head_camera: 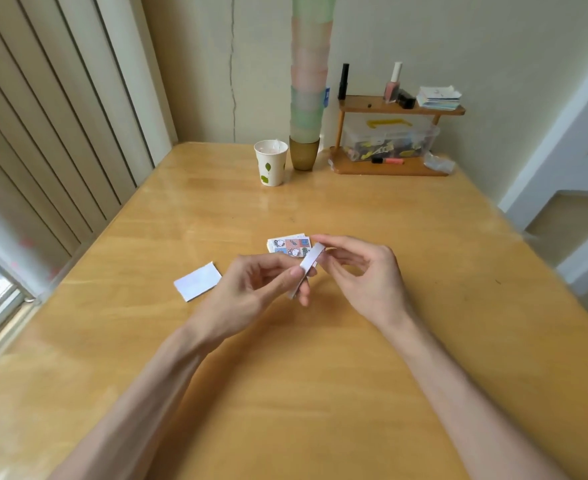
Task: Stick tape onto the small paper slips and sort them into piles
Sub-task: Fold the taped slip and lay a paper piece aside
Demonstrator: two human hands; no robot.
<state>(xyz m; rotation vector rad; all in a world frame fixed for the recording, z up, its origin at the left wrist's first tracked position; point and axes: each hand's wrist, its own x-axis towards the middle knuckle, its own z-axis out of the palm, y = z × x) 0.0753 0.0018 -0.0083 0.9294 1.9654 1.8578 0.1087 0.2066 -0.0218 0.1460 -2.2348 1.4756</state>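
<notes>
Glossy wood table [441, 237]: left hand [251, 289], right hand [372, 278] pinch rectangular slip [311, 259].

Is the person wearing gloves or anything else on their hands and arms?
No gloves. The left hand and right hand are bare, with no rings, watch or bracelets showing. The left forearm and right forearm are bare too; no sleeves reach into view.

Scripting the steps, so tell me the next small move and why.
Probably run the right hand along the small white paper slip, pressing it flat: the left hand pinches its lower end, right fingers pinch its top, midair.
</notes>
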